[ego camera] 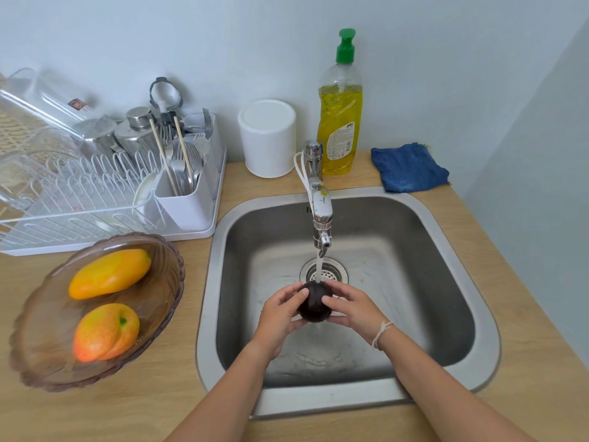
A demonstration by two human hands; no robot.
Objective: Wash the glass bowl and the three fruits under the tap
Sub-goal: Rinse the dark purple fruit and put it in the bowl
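A dark fruit [314, 302] was held between the curled fingers of the left hand [280, 309] and right hand [352, 306] under the running tap [320, 215], while two fruits lay unwashed in the glass bowl [38, 346] on the counter.

Surface: we see a light wood-grain surface [497, 237] with a steel sink [478, 314] set into it.
Left: a white dish rack [191, 231] at the back; a tinted glass bowl [41, 365] in front of it.
Back: a white canister [267, 138], then a yellow soap bottle [340, 122] behind the tap.
Back right: a folded blue cloth [409, 167].
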